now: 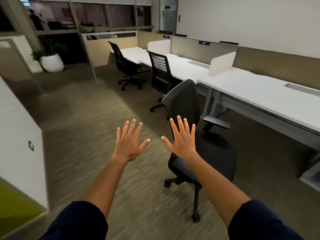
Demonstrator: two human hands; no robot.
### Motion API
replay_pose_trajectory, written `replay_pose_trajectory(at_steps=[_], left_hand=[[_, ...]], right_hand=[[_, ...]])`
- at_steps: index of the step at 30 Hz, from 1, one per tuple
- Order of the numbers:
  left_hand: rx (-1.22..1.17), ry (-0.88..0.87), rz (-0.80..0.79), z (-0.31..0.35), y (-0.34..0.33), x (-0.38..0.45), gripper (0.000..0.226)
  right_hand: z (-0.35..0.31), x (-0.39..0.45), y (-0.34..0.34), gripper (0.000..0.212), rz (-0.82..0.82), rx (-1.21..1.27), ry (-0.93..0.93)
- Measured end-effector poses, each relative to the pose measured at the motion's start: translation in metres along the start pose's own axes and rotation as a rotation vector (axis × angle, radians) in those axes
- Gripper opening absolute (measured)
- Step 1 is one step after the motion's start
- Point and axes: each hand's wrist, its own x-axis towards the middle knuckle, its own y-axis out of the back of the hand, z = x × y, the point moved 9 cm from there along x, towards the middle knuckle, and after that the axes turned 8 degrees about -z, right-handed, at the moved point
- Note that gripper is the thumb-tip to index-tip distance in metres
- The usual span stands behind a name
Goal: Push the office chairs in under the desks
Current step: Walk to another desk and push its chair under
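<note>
A black office chair (213,153) stands out from the near white desk (256,94), turned sideways with its seat facing the desk. My right hand (183,141) is spread open in front of its backrest; whether it touches I cannot tell. Left of it, my left hand (129,142) is spread open over the carpet and holds nothing. A slat-backed black chair (160,73) sits partly under the middle desk (183,64). A third black chair (124,64) stands by the far desk (133,52).
Low white dividers (222,64) and beige panels separate the desks. A white planter (52,63) stands at the back left by the windows. A white partition (19,135) lines the left side. Brown carpet (86,118) lies between.
</note>
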Motion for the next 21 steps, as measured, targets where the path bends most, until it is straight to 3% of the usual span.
replay_pose_trajectory(at_steps=[10,21], left_hand=[[0.007,-0.14,-0.061,-0.07,-0.023,0.167,0.087],[-0.002,-0.314,-0.085,-0.074,-0.017,0.329,0.082]], right_hand=[[-0.003,0.157,-0.053,0.09,-0.007,0.038,-0.165],[0.023,0.285,-0.054,0.091,-0.022,0.12,-0.412]])
